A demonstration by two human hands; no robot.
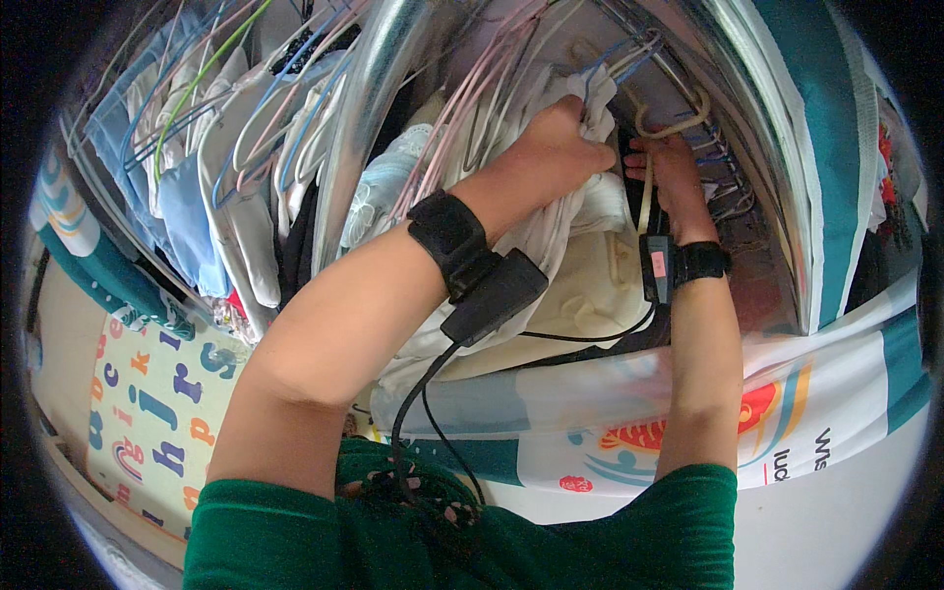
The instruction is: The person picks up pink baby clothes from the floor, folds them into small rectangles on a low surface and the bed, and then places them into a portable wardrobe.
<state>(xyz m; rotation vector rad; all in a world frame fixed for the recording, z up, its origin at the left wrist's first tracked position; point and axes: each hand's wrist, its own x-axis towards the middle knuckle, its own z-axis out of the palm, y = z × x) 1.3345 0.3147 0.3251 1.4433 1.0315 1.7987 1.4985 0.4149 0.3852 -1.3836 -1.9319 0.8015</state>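
Note:
My left hand (571,147) is closed on a white garment (549,96) hanging among the clothes, close to a blue wire hanger (606,57). My right hand (675,173) is beside a cream plastic hanger (647,195), whose curved hook (671,133) sits above the fingers. The hanger's side passes in front of those fingers, beside a dark garment (633,195); whether they grip anything is hard to see. Below and between the hands hangs a cream garment (590,284). Each wrist wears a black strap with a cabled box.
A metal rail (689,77) carries several hangers at upper right. Clear plastic sheeting (369,96) divides off more hanging clothes (240,169) at left. A printed fabric cover (575,413) crosses the front. A letter-patterned panel (151,413) is at lower left.

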